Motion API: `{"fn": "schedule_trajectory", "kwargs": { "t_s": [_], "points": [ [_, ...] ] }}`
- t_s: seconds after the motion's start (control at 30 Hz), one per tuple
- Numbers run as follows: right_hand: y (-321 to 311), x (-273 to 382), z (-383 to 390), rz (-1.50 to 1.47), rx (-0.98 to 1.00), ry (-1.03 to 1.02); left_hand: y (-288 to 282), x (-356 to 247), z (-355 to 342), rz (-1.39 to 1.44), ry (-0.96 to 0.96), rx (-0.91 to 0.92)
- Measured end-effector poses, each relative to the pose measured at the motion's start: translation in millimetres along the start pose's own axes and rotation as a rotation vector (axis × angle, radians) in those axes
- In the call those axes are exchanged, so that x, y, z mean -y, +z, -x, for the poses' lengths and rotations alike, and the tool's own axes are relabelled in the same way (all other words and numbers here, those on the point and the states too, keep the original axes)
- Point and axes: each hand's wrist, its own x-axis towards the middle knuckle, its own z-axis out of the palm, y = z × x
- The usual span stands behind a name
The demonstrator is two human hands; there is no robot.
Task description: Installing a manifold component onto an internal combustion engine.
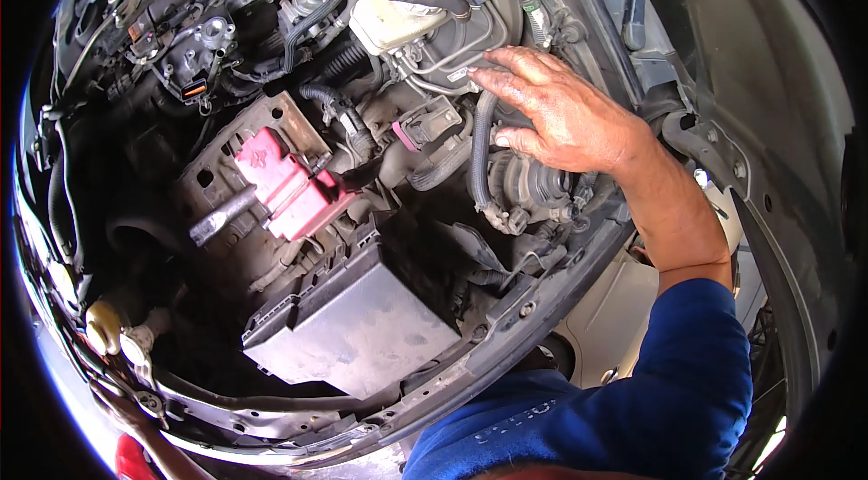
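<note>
My right hand (551,109) reaches over the right side of the engine bay, fingers stretched apart and nothing in them. Its fingertips are at or just above a rubber hose and metal lines, near the pale fluid reservoir (384,23); whether they touch is unclear. Below my palm is a dark round strut-mount area (542,186). A pinkish-red cover (276,182) with a metal bar lies on the grimy battery tray (203,191). A black plastic box (353,335) sits at the bottom of the bay. I cannot make out my left hand.
The engine (208,37) fills the upper left. A curved body rim (529,308) borders the bay beside my blue sleeve (687,353). A dark panel (787,164) is at the right, with a pale car body (606,317) beyond the rim. A red object (131,457) is at lower left.
</note>
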Motion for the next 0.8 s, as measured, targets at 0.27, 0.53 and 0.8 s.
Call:
{"fn": "schedule_trajectory", "kwargs": {
  "t_s": [0.27, 0.53, 0.8],
  "points": [
    [8.0, -11.2, -10.8, 0.006, -0.075, -0.069, -23.2, 19.0, -18.7, -0.294, 0.368, 0.015],
    [17.7, -1.2, -8.4, -0.032, -0.056, -0.014, -15.3, 15.6, -22.0, -0.097, 0.056, 0.074],
    [-4.4, -7.9, -10.7, -0.046, 0.116, -0.092, -2.0, -15.5, -5.3, 0.119, -0.044, 0.1]
  ]
}}
